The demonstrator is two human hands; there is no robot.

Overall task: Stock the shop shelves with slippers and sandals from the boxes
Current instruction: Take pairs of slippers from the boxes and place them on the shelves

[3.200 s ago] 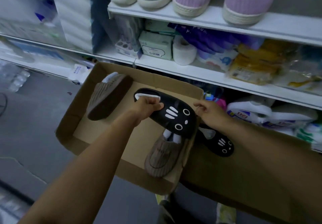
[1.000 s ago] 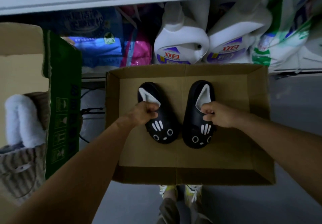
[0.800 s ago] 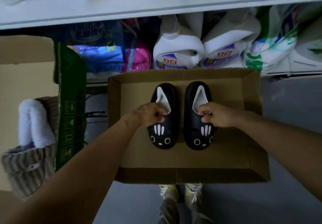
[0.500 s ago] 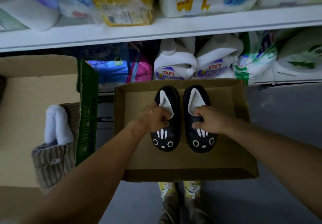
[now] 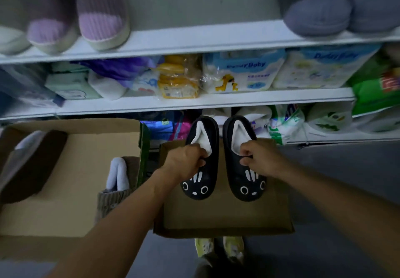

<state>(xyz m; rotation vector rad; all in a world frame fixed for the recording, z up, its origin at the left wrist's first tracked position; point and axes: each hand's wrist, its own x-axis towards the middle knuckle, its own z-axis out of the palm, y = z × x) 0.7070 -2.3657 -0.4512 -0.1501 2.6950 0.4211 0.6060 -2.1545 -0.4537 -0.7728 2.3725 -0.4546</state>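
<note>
I hold a pair of black slippers with white lining and white bunny faces, side by side above a small cardboard box (image 5: 225, 219). My left hand (image 5: 186, 162) grips the left black slipper (image 5: 200, 182) at its opening. My right hand (image 5: 260, 158) grips the right black slipper (image 5: 246, 184) the same way. The top shelf (image 5: 194, 37) carries purple slippers (image 5: 99, 16) at the left and grey-blue slippers (image 5: 318, 16) at the right, with a bare stretch between them.
A larger cardboard box (image 5: 71, 182) at the left holds a brown slipper (image 5: 30, 165) and a striped brown one with pale lining (image 5: 116, 182). The middle shelf (image 5: 194, 102) bears diaper packs and tissue. Detergent bags sit on the lowest level. My feet (image 5: 218, 247) stand below.
Both hands have lifted the black pair up out of the small box. My view has tilted upward, bringing the top shelf with its slippers into sight.
</note>
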